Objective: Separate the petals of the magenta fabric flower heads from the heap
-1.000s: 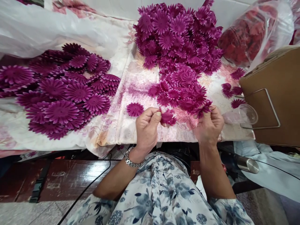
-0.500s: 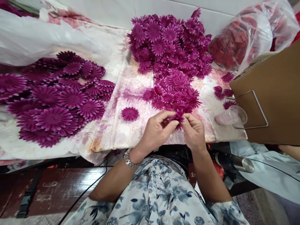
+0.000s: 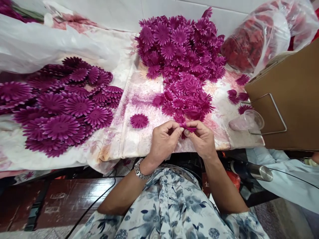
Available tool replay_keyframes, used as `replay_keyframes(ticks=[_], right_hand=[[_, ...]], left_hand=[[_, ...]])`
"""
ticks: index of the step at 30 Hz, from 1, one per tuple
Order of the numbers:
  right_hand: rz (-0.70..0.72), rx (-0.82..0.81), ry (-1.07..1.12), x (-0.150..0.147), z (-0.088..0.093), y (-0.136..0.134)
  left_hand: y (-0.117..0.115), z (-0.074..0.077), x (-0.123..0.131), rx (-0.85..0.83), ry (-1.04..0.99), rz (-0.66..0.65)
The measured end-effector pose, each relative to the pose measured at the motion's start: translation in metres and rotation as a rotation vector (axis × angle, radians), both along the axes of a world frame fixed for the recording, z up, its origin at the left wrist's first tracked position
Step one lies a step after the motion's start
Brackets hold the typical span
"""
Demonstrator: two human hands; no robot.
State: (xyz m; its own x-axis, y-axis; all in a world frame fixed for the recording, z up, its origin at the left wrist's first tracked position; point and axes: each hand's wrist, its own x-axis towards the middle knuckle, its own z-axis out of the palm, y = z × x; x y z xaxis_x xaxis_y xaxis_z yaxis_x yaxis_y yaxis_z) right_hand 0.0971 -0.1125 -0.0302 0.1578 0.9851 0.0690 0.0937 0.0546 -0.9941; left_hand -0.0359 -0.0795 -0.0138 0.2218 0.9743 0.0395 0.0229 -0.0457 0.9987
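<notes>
Near the front edge of the table, my left hand (image 3: 164,141) and my right hand (image 3: 203,137) meet, both closed in a pinch on one small magenta fabric flower (image 3: 189,128). The fingers hide most of that flower; some petals stick out between them. Just beyond my fingertips lies a low heap of layered magenta flowers (image 3: 185,96), running back into a taller pile (image 3: 174,46) against the wall. To the left of my left hand, a single flat petal piece (image 3: 139,120) rests on the cloth.
Stacks of flat petal pieces (image 3: 61,127) spread over the left side beside a clear plastic sheet (image 3: 50,46). On the right stand a cardboard box (image 3: 289,99), a wire stand (image 3: 279,109), a clear plastic cup (image 3: 251,120) and a bag of red petals (image 3: 246,49).
My hands have shifted slightly left, and the flower between my fingers has turned, its petals now pointing more to the right. The piles look the same.
</notes>
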Motion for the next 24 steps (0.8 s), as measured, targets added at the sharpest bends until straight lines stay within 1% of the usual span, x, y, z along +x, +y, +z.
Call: replay_keyframes(ticks=[3, 6, 11, 13, 15, 17, 18, 19, 20, 21, 23, 24], right_hand=[[-0.025, 0.013, -0.020, 0.001, -0.003, -0.001], [-0.064, 0.035, -0.039, 0.000, -0.006, -0.002], [-0.076, 0.056, -0.124, -0.004, -0.008, -0.004], [-0.081, 0.049, -0.130, -0.005, -0.007, -0.004], [-0.098, 0.044, -0.145, -0.005, -0.006, -0.003], [-0.107, 0.042, -0.180, -0.005, -0.004, -0.003], [-0.103, 0.042, -0.197, -0.005, -0.003, -0.002], [-0.099, 0.041, -0.213, -0.005, -0.003, -0.002], [-0.093, 0.040, -0.226, -0.005, -0.003, -0.001], [-0.087, 0.040, -0.235, -0.005, -0.003, -0.001], [-0.069, 0.036, -0.236, -0.004, -0.003, 0.000], [-0.054, 0.036, -0.227, -0.004, -0.003, 0.000]], left_hand=[[0.001, -0.006, -0.002, -0.091, -0.095, -0.050], [0.000, -0.012, -0.003, -0.167, -0.177, -0.060], [-0.003, -0.013, -0.005, -0.179, -0.243, -0.103], [-0.004, -0.010, -0.006, -0.171, -0.240, -0.082], [-0.005, -0.007, -0.009, -0.092, -0.177, -0.011], [-0.006, -0.004, -0.012, 0.083, -0.071, 0.067], [-0.007, -0.003, -0.013, 0.176, -0.019, 0.076], [-0.007, -0.002, -0.013, 0.251, 0.025, 0.060], [-0.008, -0.002, -0.013, 0.288, 0.057, 0.020], [-0.008, -0.001, -0.012, 0.280, 0.076, -0.032], [-0.008, -0.002, -0.009, 0.173, 0.066, -0.119], [-0.008, -0.002, -0.007, 0.097, 0.038, -0.140]])
